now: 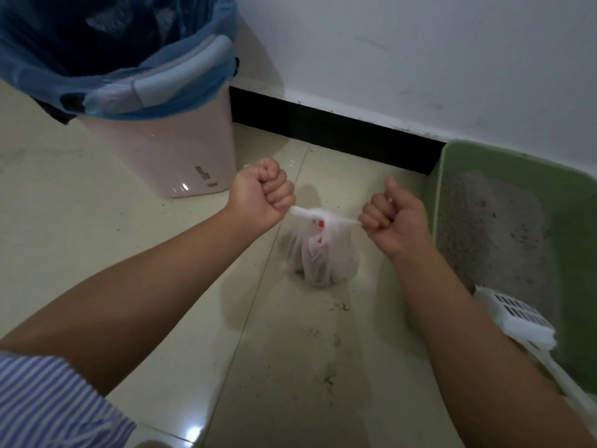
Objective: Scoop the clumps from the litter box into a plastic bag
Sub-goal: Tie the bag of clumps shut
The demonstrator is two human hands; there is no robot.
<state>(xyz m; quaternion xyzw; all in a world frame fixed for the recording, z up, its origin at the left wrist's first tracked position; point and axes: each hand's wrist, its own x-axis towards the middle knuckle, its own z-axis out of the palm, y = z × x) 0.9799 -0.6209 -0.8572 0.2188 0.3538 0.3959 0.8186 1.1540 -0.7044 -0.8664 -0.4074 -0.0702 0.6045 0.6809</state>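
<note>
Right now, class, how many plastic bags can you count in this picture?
2: a white plastic bag on the floor between both hands, and a blue liner bag in the pink bin at upper left.

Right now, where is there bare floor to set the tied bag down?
Bare tiles lie between the bin and the plastic bag, and in front of the bag. It is crowded by the litter box, where the scoop rests.

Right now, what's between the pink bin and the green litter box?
In the head view, the plastic bag, gripped by the left hand and right hand above the floor.
</note>
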